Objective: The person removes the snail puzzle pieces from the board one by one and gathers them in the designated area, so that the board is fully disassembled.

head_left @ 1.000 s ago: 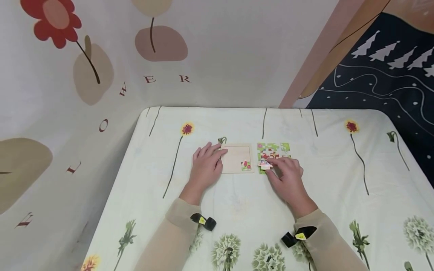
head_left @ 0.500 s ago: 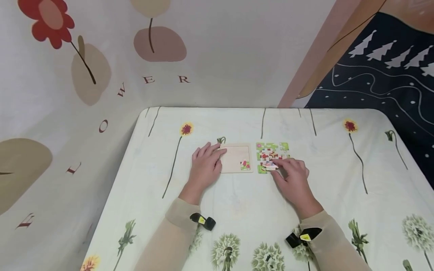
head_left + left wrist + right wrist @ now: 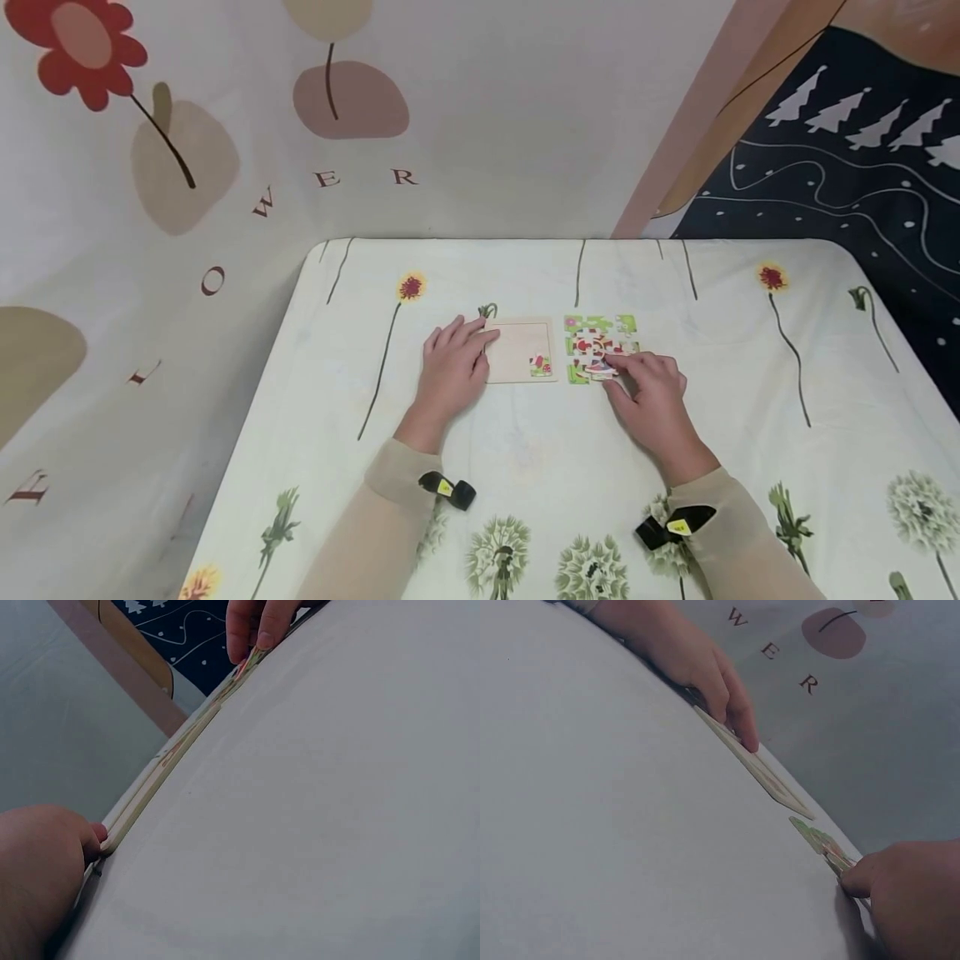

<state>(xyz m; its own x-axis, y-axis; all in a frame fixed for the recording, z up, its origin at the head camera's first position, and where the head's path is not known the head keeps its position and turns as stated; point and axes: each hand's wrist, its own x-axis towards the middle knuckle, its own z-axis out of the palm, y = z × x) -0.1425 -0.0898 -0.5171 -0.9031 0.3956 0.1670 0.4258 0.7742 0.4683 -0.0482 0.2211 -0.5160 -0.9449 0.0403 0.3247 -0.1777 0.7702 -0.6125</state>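
Observation:
A pale wooden puzzle board (image 3: 517, 350) lies on the table, with one colored piece (image 3: 540, 365) in its lower right corner. My left hand (image 3: 452, 367) rests on the board's left edge, its fingers fairly straight. To the right of the board, several picture puzzle pieces (image 3: 588, 343) lie side by side in green, red and white. My right hand (image 3: 651, 396) pinches a puzzle piece (image 3: 600, 368) between thumb and fingers, over the lower part of that group. In the right wrist view the right thumb (image 3: 859, 877) hides most of the held piece.
A white cloth with printed flowers covers the table (image 3: 525, 450). Behind it stands a pale wall (image 3: 510, 150) with printed letters, and a dark tree-patterned cloth (image 3: 840, 175) hangs at the right. A black camera is strapped to each wrist.
My right hand has shifted slightly right with the pinched piece, from the left edge of the piece group to further over it. My left hand stays on the board.

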